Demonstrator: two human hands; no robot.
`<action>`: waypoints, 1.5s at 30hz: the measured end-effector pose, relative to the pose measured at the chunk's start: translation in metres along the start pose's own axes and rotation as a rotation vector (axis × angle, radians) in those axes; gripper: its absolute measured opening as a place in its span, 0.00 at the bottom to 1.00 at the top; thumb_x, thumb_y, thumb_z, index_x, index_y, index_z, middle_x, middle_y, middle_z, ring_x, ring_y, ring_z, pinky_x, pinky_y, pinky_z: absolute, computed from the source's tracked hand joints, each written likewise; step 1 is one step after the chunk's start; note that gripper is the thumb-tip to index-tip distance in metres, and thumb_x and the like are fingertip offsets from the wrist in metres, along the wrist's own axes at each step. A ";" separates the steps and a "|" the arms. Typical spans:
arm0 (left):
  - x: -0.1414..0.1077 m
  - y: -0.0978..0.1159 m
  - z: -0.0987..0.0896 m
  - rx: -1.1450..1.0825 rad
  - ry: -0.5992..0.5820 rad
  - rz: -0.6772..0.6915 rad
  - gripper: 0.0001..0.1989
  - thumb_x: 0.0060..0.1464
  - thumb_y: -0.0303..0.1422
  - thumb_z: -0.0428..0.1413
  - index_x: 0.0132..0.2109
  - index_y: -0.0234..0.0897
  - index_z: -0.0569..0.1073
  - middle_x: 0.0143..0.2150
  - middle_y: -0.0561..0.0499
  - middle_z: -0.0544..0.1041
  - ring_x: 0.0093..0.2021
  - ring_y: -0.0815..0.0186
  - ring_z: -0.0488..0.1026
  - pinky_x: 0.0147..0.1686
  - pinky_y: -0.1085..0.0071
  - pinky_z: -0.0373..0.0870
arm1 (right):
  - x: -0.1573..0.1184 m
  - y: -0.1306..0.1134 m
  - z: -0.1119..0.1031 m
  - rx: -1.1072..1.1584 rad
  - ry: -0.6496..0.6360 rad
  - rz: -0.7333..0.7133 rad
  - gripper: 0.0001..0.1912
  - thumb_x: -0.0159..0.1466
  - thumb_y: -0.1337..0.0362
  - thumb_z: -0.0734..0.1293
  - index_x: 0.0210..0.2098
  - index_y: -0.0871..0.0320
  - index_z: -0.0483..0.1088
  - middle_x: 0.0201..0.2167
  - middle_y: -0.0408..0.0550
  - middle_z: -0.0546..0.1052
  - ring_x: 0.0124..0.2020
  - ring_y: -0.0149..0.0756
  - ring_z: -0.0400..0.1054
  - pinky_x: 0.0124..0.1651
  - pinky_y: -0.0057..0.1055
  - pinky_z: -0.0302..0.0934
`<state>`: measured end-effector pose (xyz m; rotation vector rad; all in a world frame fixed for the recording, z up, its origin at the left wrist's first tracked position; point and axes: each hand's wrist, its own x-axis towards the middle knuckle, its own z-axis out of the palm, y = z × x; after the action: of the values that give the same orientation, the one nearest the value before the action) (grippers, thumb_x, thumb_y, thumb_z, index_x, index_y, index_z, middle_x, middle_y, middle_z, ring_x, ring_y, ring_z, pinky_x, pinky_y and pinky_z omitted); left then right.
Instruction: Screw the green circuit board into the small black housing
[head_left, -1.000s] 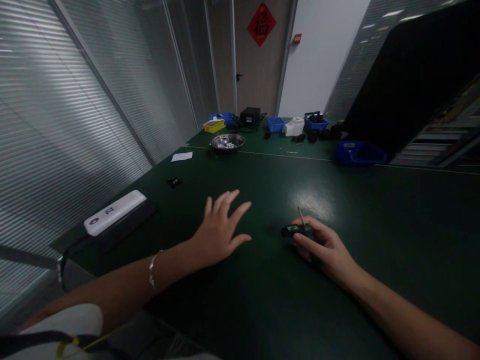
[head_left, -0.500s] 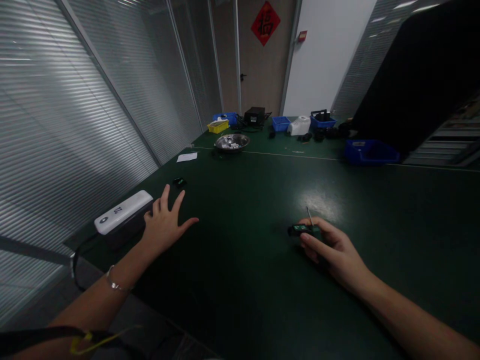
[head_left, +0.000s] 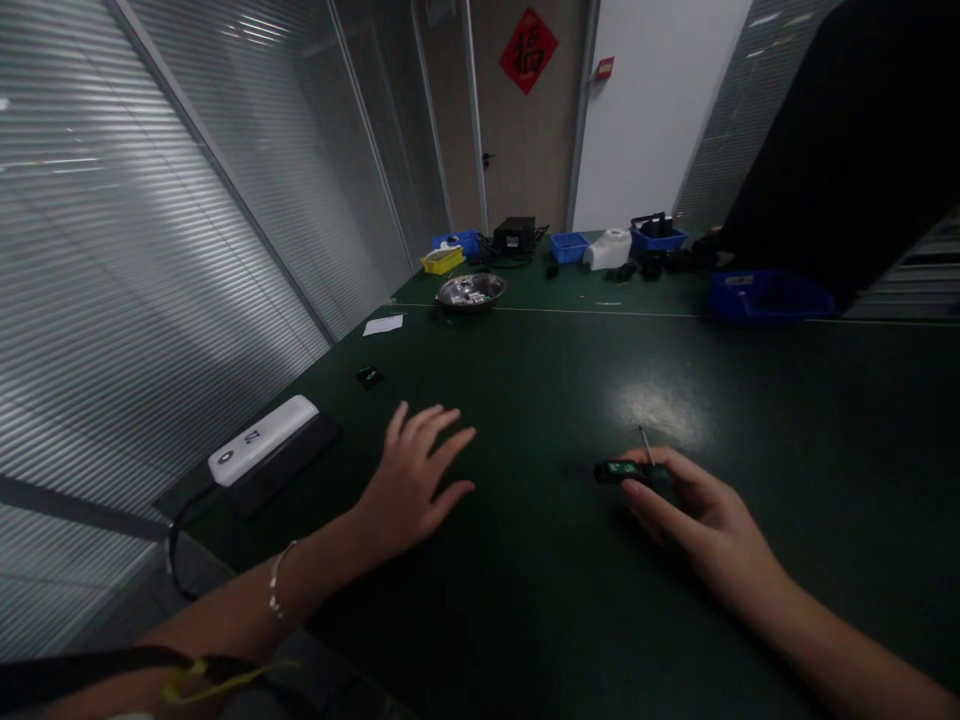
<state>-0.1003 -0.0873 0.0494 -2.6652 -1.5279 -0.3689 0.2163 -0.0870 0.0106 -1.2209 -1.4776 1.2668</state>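
My right hand (head_left: 705, 510) pinches a small black electronic part (head_left: 622, 471) with green showing on its top, just above the table at the right. A thin metal rod (head_left: 646, 446), like a screwdriver shaft, sticks up beside that part from the same hand; its lower end is hidden by the fingers. My left hand (head_left: 409, 480) is empty, fingers spread, hovering over or resting on the dark green table (head_left: 517, 385); I cannot tell which. To its left lies a white-and-black device (head_left: 262, 438) with a cable. Another small black-and-green piece (head_left: 369, 376) lies beyond it.
Farther back are a sheet of white paper (head_left: 383, 325) and a metal bowl (head_left: 472, 292) with small pale pieces in it. A blue bin (head_left: 771, 300) stands at the right. Along the far end sit a yellow tray (head_left: 442, 262), a black box (head_left: 515, 235) and a white casing (head_left: 608, 250).
My left hand has moved right, away from the white-and-black device, with its fingers still spread. My right hand keeps its hold on the black part. The whole view has shifted slightly.
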 end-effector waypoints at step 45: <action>0.067 0.075 0.065 -1.688 -0.389 -0.161 0.15 0.59 0.32 0.54 0.52 0.31 0.66 0.30 0.51 0.72 0.27 0.70 0.70 0.28 0.72 0.67 | -0.008 -0.007 0.019 -0.045 0.031 -0.174 0.13 0.64 0.63 0.65 0.48 0.56 0.66 0.37 0.47 0.76 0.38 0.35 0.70 0.41 0.30 0.65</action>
<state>0.0083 -0.0586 0.0072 -3.7902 -2.0015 -2.0187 0.1983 -0.0988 0.0142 -1.1102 -1.5609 1.0994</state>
